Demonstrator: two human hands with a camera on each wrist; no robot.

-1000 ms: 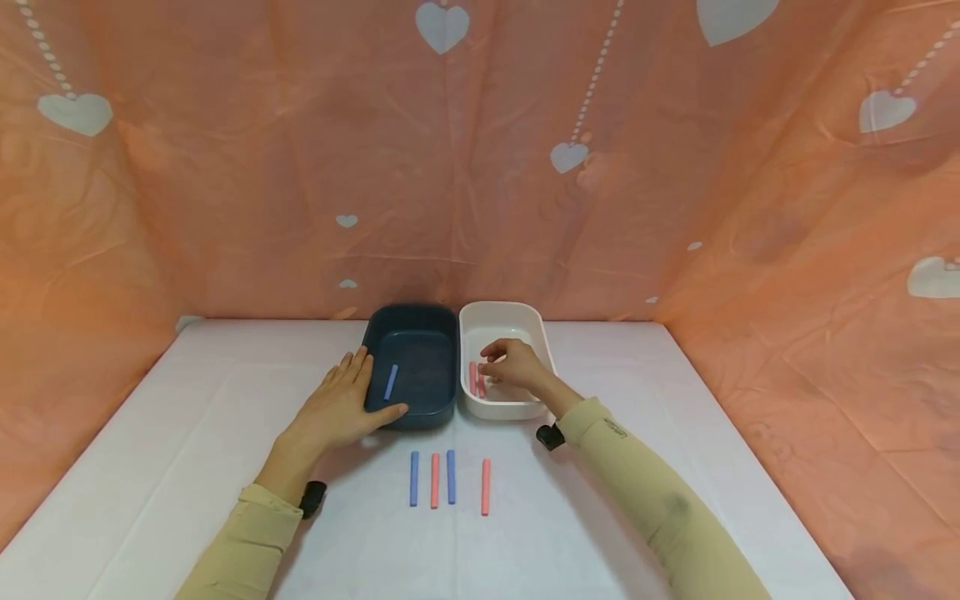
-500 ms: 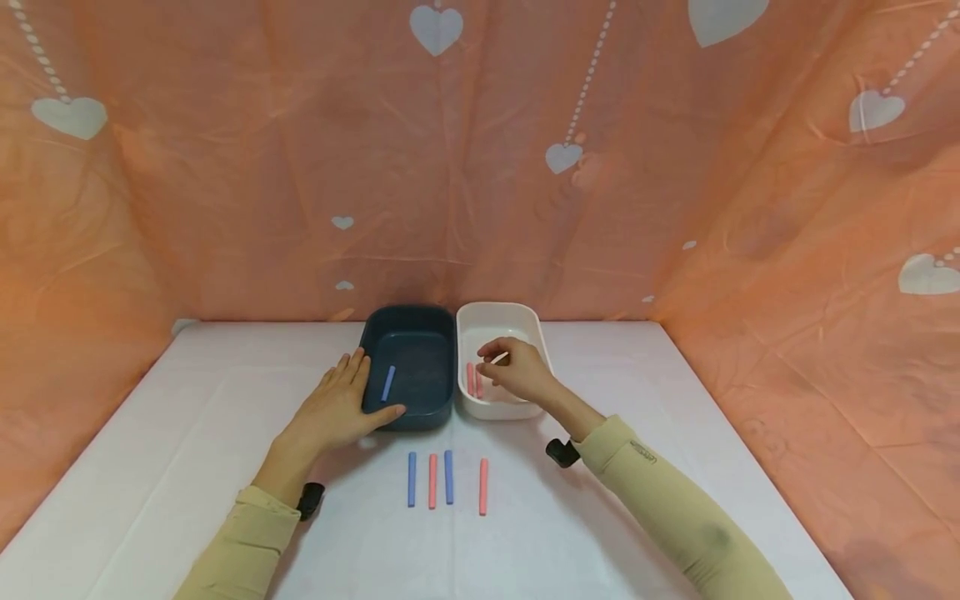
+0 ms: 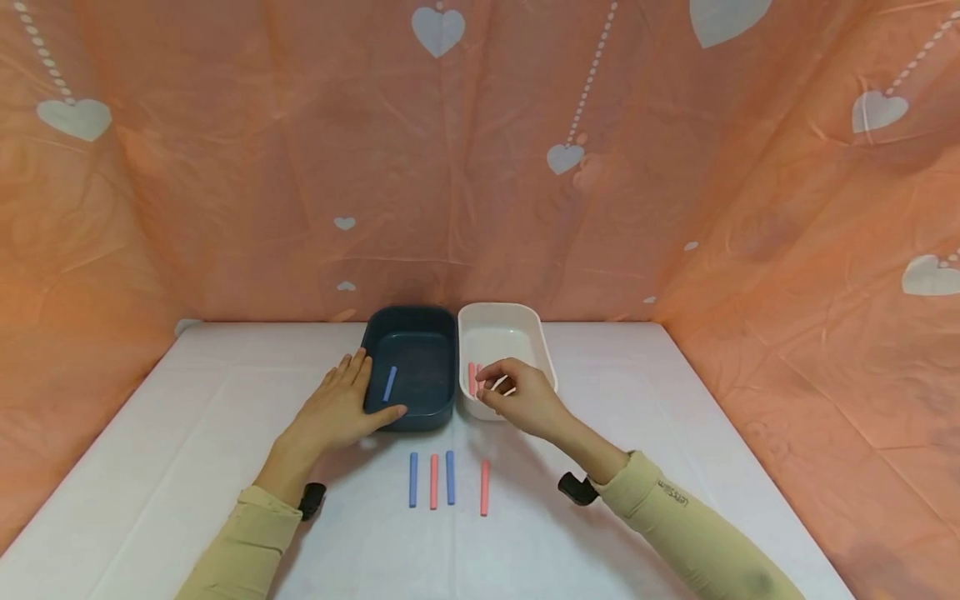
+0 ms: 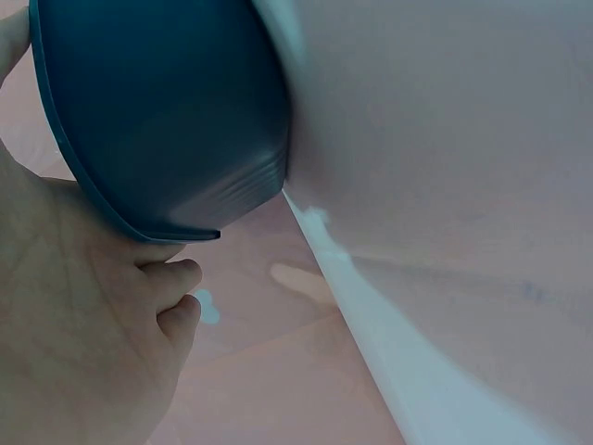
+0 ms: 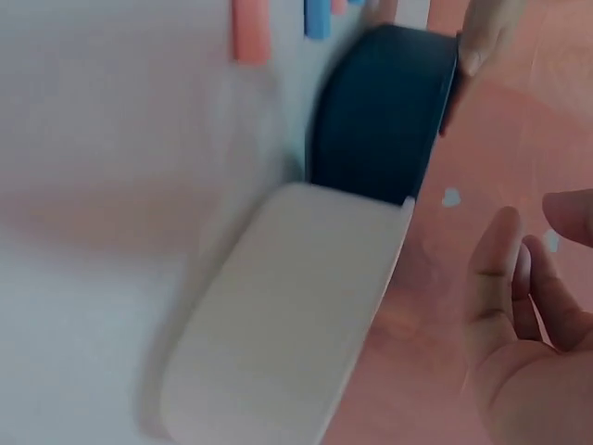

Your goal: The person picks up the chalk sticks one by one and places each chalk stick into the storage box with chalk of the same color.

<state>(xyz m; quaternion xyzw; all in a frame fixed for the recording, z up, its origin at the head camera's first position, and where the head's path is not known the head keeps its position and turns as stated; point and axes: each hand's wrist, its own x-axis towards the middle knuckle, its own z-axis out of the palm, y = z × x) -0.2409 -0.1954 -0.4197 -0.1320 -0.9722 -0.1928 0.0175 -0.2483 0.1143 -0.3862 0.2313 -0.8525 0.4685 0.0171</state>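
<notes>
My left hand rests on the near left corner of a dark blue tub, fingers straight and thumb over the front rim. One blue chalk-like stick lies inside that tub. Over the front of the white tub hovers my right hand; in the right wrist view its fingers are loosely bent, with nothing between them and the thumb. Two pinkish-red sticks lie in the white tub, one partly behind the right fingers. In the left wrist view, the palm is against the dark tub's rim.
In front of the tubs, on the white tablecloth, lie a blue stick, a red stick, another blue stick and another red stick. An orange curtain with white hearts hangs behind and at both sides.
The right hand has drawn back toward the front of the white tub and slightly right. My left hand, the tubs and the sticks have stayed put.
</notes>
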